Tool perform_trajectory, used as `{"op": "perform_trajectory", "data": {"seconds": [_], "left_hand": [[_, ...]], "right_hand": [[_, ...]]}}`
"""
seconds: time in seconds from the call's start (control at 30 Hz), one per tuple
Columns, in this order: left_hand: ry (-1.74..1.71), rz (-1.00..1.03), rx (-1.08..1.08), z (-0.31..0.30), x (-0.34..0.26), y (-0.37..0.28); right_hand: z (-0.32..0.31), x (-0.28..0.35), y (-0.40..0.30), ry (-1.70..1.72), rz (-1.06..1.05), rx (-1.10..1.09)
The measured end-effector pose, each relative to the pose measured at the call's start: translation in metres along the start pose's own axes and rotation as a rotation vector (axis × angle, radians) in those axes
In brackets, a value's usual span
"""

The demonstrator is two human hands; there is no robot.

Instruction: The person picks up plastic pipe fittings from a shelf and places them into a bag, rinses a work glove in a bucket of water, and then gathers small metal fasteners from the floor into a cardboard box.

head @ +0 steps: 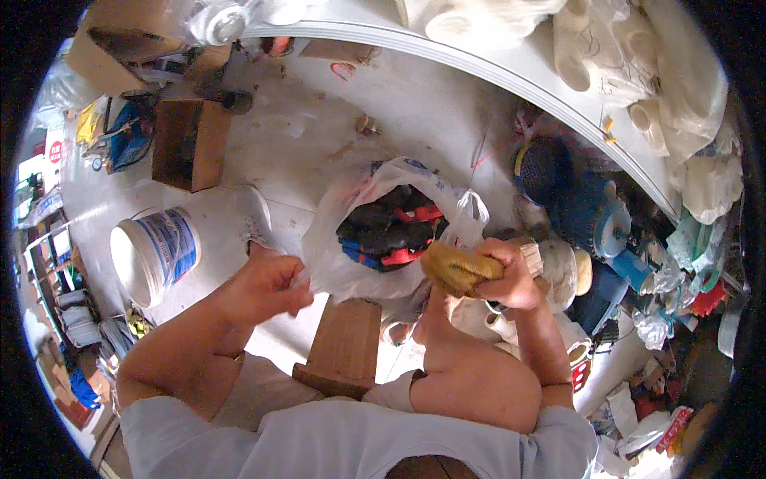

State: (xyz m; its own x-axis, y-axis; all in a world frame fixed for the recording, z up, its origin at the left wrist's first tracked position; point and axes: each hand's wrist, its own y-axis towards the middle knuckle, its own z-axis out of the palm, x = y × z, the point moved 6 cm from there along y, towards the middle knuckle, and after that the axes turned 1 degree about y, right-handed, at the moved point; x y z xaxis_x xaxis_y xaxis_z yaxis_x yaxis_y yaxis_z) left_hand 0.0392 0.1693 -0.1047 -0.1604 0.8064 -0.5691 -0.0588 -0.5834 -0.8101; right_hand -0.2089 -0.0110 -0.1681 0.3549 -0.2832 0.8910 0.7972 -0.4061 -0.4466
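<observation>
My left hand (267,286) has its fingers curled on the near left edge of a white plastic bag (335,263). The bag stands with its mouth spread, and black items with red and blue parts (392,230) lie inside. My right hand (511,272) grips a tan, ribbed, folded item that looks like cloth or a glove (461,269), over the bag's near right side. The bag's tied-looking handle (473,209) stands up just beyond that hand.
A white bucket (152,254) lies to the left, with a cardboard box (191,143) behind it. Between my legs is a wooden stool or board (344,341). Blue containers (589,215) and clutter fill the right. A white table edge (467,66) curves across the far side.
</observation>
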Motion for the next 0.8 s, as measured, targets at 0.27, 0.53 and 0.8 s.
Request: {"op": "perform_trajectory", "data": {"seconds": [0.27,0.53,0.8], "left_hand": [[0.134,-0.109,-0.172,-0.034,0.070,0.039],[0.111,-0.094,-0.268,-0.068,0.086,0.054],[0.291,0.096,-0.179,-0.067,0.021,0.037]], "right_hand": [[0.005,-0.006,0.004,-0.286,0.088,-0.160],[0.017,0.073,0.008,-0.414,-0.041,-0.226],[0.082,0.125,0.041,-0.272,-0.055,-0.015]]}}
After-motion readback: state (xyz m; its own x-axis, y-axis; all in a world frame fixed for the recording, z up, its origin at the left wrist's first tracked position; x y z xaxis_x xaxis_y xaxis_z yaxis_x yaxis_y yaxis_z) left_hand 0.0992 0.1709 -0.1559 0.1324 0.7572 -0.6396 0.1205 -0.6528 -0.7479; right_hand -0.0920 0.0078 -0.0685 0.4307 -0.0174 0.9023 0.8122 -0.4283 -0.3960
